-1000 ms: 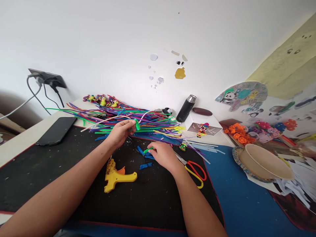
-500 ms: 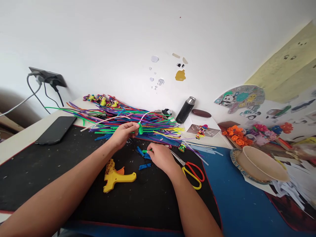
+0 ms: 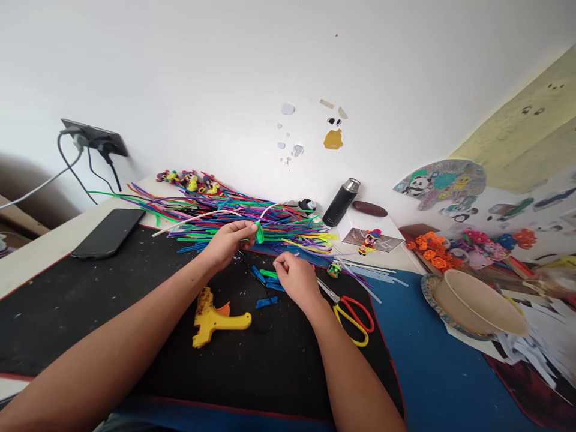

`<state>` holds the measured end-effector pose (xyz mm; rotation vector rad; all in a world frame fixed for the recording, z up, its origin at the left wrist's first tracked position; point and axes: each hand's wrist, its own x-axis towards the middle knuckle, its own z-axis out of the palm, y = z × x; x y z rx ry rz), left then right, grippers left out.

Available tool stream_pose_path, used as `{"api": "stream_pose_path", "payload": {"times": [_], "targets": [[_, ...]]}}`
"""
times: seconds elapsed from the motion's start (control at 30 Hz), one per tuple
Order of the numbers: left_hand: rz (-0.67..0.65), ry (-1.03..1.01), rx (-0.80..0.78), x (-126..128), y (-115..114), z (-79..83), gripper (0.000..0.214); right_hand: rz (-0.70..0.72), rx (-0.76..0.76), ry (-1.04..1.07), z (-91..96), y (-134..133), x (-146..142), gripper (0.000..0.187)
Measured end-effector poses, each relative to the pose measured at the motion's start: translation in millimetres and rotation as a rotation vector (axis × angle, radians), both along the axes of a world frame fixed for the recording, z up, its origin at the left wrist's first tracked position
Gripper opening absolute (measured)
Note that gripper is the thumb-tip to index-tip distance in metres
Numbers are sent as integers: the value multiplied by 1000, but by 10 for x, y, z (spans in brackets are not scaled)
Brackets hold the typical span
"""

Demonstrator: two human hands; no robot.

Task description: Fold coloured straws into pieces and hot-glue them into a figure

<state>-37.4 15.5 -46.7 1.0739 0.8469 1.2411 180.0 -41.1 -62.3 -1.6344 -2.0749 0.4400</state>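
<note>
My left hand is closed in a pinch on a folded green pipe cleaner piece, held up above the back of the black mat. A white pipe cleaner rises from beside that piece. My right hand hovers over the mat with its fingers curled together, and nothing shows between them. Just left of its fingertips, a short green piece lies among several blue pipe cleaner pieces. To the left on the mat rests a yellow glue gun. Scissors with red and yellow handles lie right of my right hand.
A heap of coloured pipe cleaners spreads along the wall. Behind it stand a black flask and a white box. A phone lies at left, bowls at right. A small green figure sits near the scissors.
My right hand has let go of the short green piece, which stays by the blue pieces, and has lifted slightly up and right. My left hand still grips the folded green piece.
</note>
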Motion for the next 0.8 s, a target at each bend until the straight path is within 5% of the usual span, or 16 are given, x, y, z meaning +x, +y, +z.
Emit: {"api": "stream_pose_path", "payload": {"times": [0.27, 0.4, 0.6, 0.8], "targets": [[11, 0, 11, -9, 3, 17, 35, 228, -50, 174, 160, -166, -122, 18], [-2, -1, 3, -8, 14, 1, 32, 461, -56, 110, 225, -332, -282, 40], [34, -4, 7, -72, 37, 33, 35, 630, -53, -86, 192, -509, -511, 74], [72, 0, 44, -139, 45, 124, 34, 644, -30, -255, 131, -577, -686, 59]]}}
